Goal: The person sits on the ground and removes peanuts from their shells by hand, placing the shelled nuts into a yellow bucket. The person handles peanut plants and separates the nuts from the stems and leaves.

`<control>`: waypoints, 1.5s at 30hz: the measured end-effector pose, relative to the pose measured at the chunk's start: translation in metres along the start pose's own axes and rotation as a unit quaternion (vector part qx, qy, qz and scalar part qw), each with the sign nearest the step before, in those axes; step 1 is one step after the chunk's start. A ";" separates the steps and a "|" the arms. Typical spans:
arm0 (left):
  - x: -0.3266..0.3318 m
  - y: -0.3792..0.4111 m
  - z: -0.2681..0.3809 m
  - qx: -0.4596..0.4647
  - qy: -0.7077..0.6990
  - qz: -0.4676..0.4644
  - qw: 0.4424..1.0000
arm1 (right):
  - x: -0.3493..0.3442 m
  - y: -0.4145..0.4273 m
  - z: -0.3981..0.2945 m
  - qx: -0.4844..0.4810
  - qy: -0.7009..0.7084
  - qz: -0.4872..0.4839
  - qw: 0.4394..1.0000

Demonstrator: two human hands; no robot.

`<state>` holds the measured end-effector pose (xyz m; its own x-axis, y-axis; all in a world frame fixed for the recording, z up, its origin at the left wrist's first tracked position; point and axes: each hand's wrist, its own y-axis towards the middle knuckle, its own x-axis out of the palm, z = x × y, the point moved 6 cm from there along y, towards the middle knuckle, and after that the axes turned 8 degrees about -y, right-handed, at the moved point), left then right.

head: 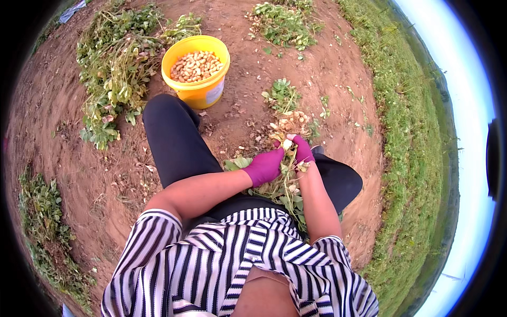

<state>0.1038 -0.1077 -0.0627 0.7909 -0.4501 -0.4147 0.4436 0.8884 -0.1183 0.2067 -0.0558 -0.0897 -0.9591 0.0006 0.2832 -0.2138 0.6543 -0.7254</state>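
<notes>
My left hand (266, 166), in a magenta glove, is closed around leafy stems of a peanut plant (291, 198) above my lap. Close to its right, my right hand (302, 149), in a fingerless magenta glove, grips the same stems. Just beyond my fingers, a cluster of peanut pods (293, 122) hangs on the roots at the plant's far end. The plant's leaves trail back over my lap towards my striped shirt. Past my bent knee stands a yellow plastic bucket (195, 95), partly filled with picked peanuts (196, 66).
Uprooted peanut plants lie in a large heap (119, 71) left of the bucket, in a pile (47, 230) at the far left and in a bunch (283, 27) ahead. A small leafy plant (283, 95) lies beyond the pods. A grassy strip (408, 158) borders the bare soil.
</notes>
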 end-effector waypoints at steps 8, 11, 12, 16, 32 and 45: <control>-0.026 0.018 -0.009 -0.030 -0.209 0.105 0.972 | -0.040 -0.021 -0.065 -0.142 -0.156 0.141 0.967; -0.038 0.022 -0.036 -0.020 -0.270 0.194 0.943 | 0.001 -0.060 -0.104 -0.219 -0.210 0.085 0.949; -0.038 0.024 -0.029 -0.012 -0.303 0.202 0.931 | -0.024 -0.055 -0.107 -0.214 -0.261 0.122 0.934; -0.036 0.033 -0.033 -0.018 -0.332 0.198 0.922 | -0.043 -0.020 -0.118 -0.107 -0.644 0.161 0.741; -0.043 0.027 -0.016 -0.008 -0.431 0.153 0.889 | -0.001 -0.065 -0.045 -0.114 -0.206 0.118 0.965; -0.038 0.022 -0.015 -0.105 -0.572 0.072 0.811 | -0.019 -0.046 -0.027 -0.119 -0.166 0.105 0.973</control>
<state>0.0774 -0.0699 -0.0636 0.7554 -0.0225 0.6548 0.3244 0.8811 -0.3440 0.2401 -0.0650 -0.0449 -0.9926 -0.0656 -0.1018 0.0040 0.8226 -0.5686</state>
